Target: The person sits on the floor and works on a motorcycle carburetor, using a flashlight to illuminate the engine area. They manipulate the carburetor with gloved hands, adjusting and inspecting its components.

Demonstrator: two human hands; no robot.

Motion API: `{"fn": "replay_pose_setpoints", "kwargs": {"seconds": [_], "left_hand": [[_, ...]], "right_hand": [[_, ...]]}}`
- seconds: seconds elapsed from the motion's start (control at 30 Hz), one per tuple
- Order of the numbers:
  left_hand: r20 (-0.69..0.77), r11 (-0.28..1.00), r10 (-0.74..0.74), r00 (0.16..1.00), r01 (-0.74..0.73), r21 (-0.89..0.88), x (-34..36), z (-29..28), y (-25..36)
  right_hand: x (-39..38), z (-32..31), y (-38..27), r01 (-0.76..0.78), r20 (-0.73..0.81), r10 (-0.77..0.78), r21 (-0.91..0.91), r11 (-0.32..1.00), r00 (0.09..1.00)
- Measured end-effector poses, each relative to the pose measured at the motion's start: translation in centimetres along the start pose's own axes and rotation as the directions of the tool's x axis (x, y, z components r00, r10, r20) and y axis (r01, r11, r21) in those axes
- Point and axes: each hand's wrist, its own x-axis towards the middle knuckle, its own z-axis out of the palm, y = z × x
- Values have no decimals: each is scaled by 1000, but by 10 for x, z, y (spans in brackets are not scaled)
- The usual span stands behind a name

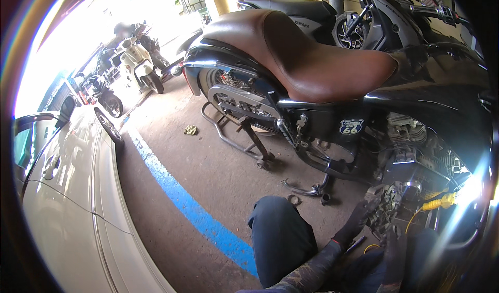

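Note:
At the lower right, my left hand (357, 223), in a dark glove, has its fingers closed on the edge of a grey metal engine part (383, 210) with an uneven surface. Whether this part is loose or fixed to the engine, I cannot tell. My right hand (395, 249), also dark-gloved and in shadow, is up against the lower right side of the part; its fingers are hard to make out. Just above is the engine (407, 132) of a black motorcycle (332, 119) with a brown seat (338, 69). A slim dark tool (355, 244) lies below my left wrist.
A lit yellow work lamp (439, 202) glares at the right. A metal ring (294, 200) lies by the footpeg, and a crumpled cloth (191, 130) near the paddock stand (228, 132). A white car (78, 199) fills the left side; other motorcycles (138, 64) stand behind.

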Motion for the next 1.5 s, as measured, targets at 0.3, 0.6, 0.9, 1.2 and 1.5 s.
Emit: {"fn": "replay_pose_setpoints", "kwargs": {"seconds": [0.3,0.6,0.9,1.2,1.5], "left_hand": [[80,854,285,955,-291,431,-3,-11,-6],[68,780,390,918,-369,506,-8,-14,-16],[84,889,243,966,-256,379,-4,-15,-18],[138,937,257,957,-281,206,-8,-25,-1],[33,966,163,986,-166,196,-7,-7,17]], "right_hand": [[5,2,9,-588,155,594,468,660,789],[4,7,-22,280,-65,-316,-320,905,946],[5,-1,-20,-199,132,186,93,976,974],[1,7,-29,-535,224,491,461,708,842],[4,6,-40,246,-34,-273,-341,907,961]]}}
